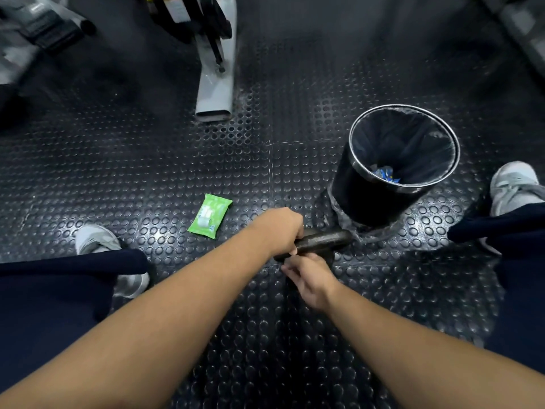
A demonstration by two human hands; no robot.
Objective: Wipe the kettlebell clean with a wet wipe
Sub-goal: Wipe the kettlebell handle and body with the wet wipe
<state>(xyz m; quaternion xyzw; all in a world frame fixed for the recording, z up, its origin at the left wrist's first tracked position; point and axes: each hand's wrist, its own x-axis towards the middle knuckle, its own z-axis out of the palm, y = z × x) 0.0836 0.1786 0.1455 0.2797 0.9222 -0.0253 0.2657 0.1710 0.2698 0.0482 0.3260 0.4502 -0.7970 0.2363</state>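
Left hand (280,228) grips kettlebell handle (323,240), axis left-right; right hand (309,278) just beside, grip unclear; wet-wipe pack (210,215) leftward.

Bare forearms (177,305), bare left hand (280,228) and right hand (309,278). Dark navy legwear (59,290) over both knees now, trousers or shorts, hard to tell from here. Pale grey-white trainers (97,242) on both feet.

The left hand (280,228) grips the dark kettlebell (324,240) by its handle on the studded floor (147,172). The right hand (309,280) is on its near side, fingers (290,271) against it. A green wipe pack (210,215) lies to the kettlebell's left, and a black bin (368,199) stands just beyond it.
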